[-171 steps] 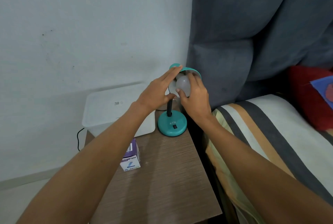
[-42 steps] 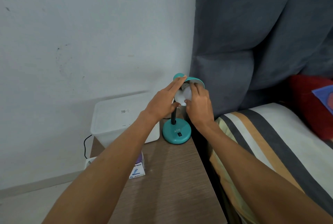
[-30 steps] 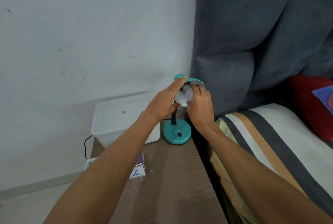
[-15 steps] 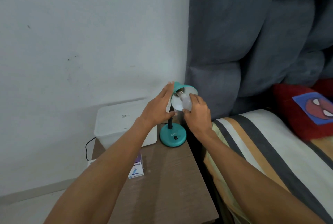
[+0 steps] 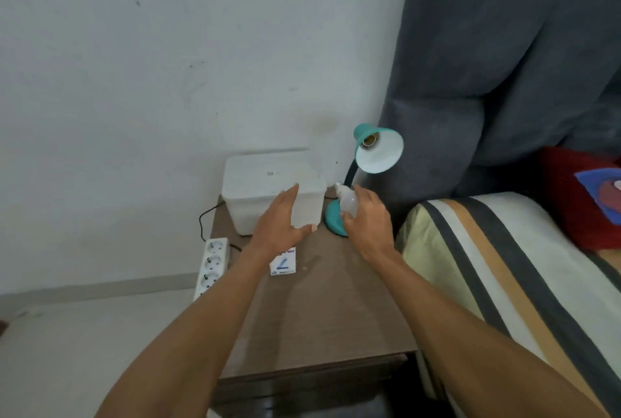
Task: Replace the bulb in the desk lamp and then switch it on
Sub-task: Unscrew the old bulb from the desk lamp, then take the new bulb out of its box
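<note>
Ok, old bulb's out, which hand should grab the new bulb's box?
Left. The left hand is open and empty, hovering just above the small box. The right hand is occupied holding the removed bulb.

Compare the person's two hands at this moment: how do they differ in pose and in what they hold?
The right hand is curled around the white bulb; the left hand is open, fingers spread, holding nothing. The right sits in front of the lamp base, the left over the small bulb box. Both hover above the bedside table.
</note>
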A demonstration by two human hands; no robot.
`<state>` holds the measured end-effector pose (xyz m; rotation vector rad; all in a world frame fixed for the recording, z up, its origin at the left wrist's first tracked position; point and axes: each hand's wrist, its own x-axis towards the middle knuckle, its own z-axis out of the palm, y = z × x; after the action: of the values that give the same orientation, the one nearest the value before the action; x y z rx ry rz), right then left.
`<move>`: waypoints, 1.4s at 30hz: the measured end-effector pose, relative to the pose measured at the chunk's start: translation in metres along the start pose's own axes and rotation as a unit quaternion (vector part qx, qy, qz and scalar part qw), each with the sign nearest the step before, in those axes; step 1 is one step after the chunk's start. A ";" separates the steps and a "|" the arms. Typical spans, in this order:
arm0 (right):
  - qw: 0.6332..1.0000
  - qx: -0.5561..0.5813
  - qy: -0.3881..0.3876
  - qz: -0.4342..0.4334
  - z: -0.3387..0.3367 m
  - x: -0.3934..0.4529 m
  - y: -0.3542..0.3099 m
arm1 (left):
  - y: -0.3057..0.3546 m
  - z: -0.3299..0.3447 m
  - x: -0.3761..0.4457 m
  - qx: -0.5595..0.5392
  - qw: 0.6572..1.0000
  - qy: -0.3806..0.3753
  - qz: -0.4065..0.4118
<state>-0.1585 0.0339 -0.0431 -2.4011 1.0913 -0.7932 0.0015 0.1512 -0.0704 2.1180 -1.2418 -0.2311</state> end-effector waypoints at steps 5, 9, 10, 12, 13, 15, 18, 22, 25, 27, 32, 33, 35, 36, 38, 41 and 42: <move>0.998 -0.021 -0.057 0.033 0.042 -0.020 0.004 | -0.043 0.023 -0.015 -0.037 0.997 0.013 -0.064; 0.991 -0.047 -0.094 0.077 0.079 -0.027 0.017 | -0.061 0.039 -0.024 -0.097 0.990 0.033 -0.096; 0.990 -0.049 -0.099 0.085 0.087 -0.029 0.020 | -0.064 0.041 -0.026 -0.110 0.988 0.036 -0.100; 0.988 -0.050 -0.107 0.103 0.100 -0.030 0.026 | -0.069 0.045 -0.027 -0.125 0.986 0.038 -0.100; 0.987 -0.048 -0.108 0.113 0.106 -0.029 0.030 | -0.072 0.047 -0.027 -0.129 0.986 0.045 -0.094; 0.985 -0.043 -0.108 0.125 0.115 -0.027 0.035 | -0.075 0.050 -0.028 -0.129 0.986 0.061 -0.089; 0.986 -0.046 -0.105 0.120 0.123 -0.023 0.040 | -0.079 0.052 -0.030 -0.135 0.985 0.065 -0.086; 0.985 -0.060 -0.119 0.107 0.122 -0.021 0.041 | -0.079 0.056 -0.033 -0.162 0.981 0.060 -0.088; 0.994 -0.037 -0.088 0.059 0.113 -0.016 0.036 | -0.078 0.057 -0.033 -0.181 0.977 0.048 -0.103; 0.997 0.022 -0.074 -0.005 0.103 -0.009 0.022 | -0.077 0.056 -0.034 -0.197 0.974 0.034 -0.110; 0.968 0.045 -0.191 -0.155 0.084 0.012 -0.021 | -0.080 0.057 -0.035 -0.194 0.973 0.029 -0.117; 0.958 0.025 -0.218 -0.184 0.084 0.013 -0.027 | -0.081 0.058 -0.035 -0.197 0.973 0.030 -0.117; 0.939 -0.026 -0.256 -0.229 0.087 0.014 -0.031 | -0.082 0.059 -0.035 -0.203 0.971 0.033 -0.120; 0.932 -0.043 -0.266 -0.243 0.088 0.014 -0.032 | -0.082 0.059 -0.035 -0.207 0.970 0.032 -0.123; 0.924 -0.061 -0.273 -0.260 0.089 0.015 -0.030 | -0.083 0.060 -0.035 -0.215 0.968 0.028 -0.125; 0.914 -0.072 -0.290 -0.274 0.087 0.017 -0.030 | -0.084 0.062 -0.033 -0.230 0.965 0.024 -0.124; 0.911 -0.073 -0.298 -0.276 0.086 0.018 -0.031 | -0.085 0.063 -0.033 -0.238 0.963 0.024 -0.122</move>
<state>-0.0774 0.0489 -0.0862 -2.8283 0.2326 -0.0774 0.0150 0.1780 -0.1772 1.8311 -0.7932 -0.5272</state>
